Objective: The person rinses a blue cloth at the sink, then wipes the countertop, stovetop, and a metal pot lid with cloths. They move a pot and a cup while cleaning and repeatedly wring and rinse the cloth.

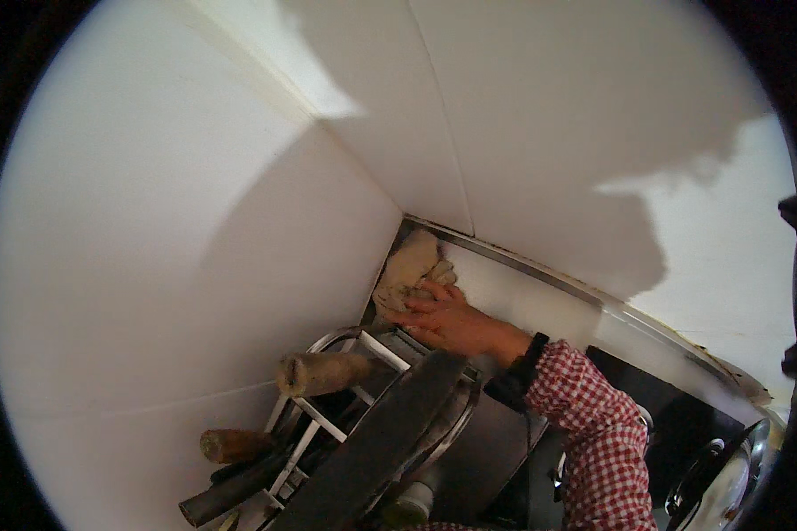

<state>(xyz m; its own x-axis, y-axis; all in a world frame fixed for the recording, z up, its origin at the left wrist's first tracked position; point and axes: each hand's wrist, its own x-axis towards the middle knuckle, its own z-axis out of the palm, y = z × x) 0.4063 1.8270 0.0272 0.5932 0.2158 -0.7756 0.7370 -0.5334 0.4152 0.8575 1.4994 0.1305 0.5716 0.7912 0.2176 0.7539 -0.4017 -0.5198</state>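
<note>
My right hand (455, 323) lies palm down on a crumpled beige cloth (408, 262), fingers spread over its near part. The cloth is pushed into the corner where two white walls meet, on a light ledge (525, 282). A red-and-white checked sleeve (604, 438) with a dark cuff covers this arm. My left hand is out of view; a sliver of checked fabric shows at the bottom edge. Just below the right hand stands a metal-framed rack (319, 419) holding handled utensils, among them a thick wooden handle (322, 374) and a reddish-brown handle (234, 445).
A long dark panel (378, 438) slants along the rack. Near the bottom is a jar with a pale lid (417, 498). A black glossy surface (677, 391) lies right of the arm, with a shiny rounded metal vessel or lid (724, 478). A metal strip (538, 269) edges the wall.
</note>
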